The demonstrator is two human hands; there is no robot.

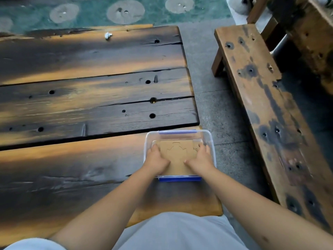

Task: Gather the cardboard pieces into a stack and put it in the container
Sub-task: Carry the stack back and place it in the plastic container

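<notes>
A clear plastic container [210, 141] with blue clips stands at the near right corner of the dark wooden table [90, 105]. Inside it lies a brown cardboard stack [178, 154], the top piece showing cut outlines. My left hand [155, 160] grips the stack's left edge, fingers curled over the side and thumb on top. Holding the right edge the same way is my right hand [201, 161]. Both hands reach inside the container walls. The stack's near edge rests close to the container's front rim.
A small white crumpled scrap [108, 35] lies at the table's far side. A wooden bench [261, 105] runs along the right, across a strip of grey paved floor [212, 98]. A green patterned ground [108, 11] lies beyond the table.
</notes>
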